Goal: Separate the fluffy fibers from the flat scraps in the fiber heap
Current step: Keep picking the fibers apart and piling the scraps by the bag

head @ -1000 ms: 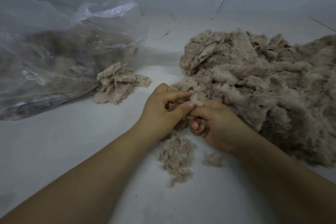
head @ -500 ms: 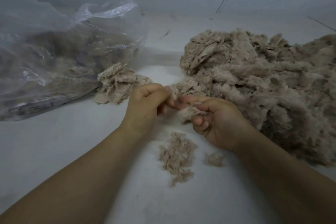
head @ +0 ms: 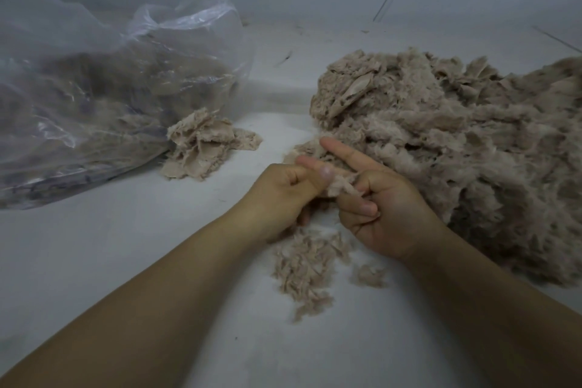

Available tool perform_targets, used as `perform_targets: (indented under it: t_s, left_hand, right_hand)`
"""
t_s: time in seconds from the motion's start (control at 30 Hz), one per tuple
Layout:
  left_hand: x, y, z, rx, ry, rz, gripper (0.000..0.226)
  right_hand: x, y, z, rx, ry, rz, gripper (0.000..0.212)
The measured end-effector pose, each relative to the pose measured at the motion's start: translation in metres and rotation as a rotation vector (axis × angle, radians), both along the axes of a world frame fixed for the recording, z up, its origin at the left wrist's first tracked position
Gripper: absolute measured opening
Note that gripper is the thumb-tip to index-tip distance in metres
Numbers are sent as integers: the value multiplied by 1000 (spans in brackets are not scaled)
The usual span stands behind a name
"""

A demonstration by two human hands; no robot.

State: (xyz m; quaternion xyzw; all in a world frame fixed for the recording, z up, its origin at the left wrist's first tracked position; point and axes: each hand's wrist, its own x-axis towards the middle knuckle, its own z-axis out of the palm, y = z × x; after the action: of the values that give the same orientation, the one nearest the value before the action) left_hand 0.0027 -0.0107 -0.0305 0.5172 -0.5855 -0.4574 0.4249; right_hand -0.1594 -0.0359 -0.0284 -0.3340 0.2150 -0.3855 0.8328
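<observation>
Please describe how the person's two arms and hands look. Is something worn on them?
Both forearms are bare as far as the picture shows: no sleeves, gloves, watch or bracelet. No rings show on the left hand or the right hand. The fingernails that show are short and plain.

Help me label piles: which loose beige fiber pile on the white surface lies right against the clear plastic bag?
The flat layered beige scrap pile, touching the clear plastic bag; the shredded pile and big heap lie apart.
</observation>
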Motion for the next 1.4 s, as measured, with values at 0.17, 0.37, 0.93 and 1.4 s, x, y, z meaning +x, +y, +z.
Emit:
perform_targets:
  t_s: [0.17, 0.37, 0.93, 1.4]
  left_hand:
    - [7, -2, 1, 36, 137, -138, 60]
    - [8, 0, 1, 100, 276, -167, 14]
    - [7, -1, -2, 64, 382, 33, 51]
    - [13, 1, -4, -7, 353, -103, 31]
  right_hand:
    - [1, 2, -2, -94, 39, 22, 80]
    - [2, 3, -2, -126, 88, 26, 66]
    - [8, 3, -2, -18, 156, -157, 22]
    - [11, 3, -4, -115, 234, -180, 38]
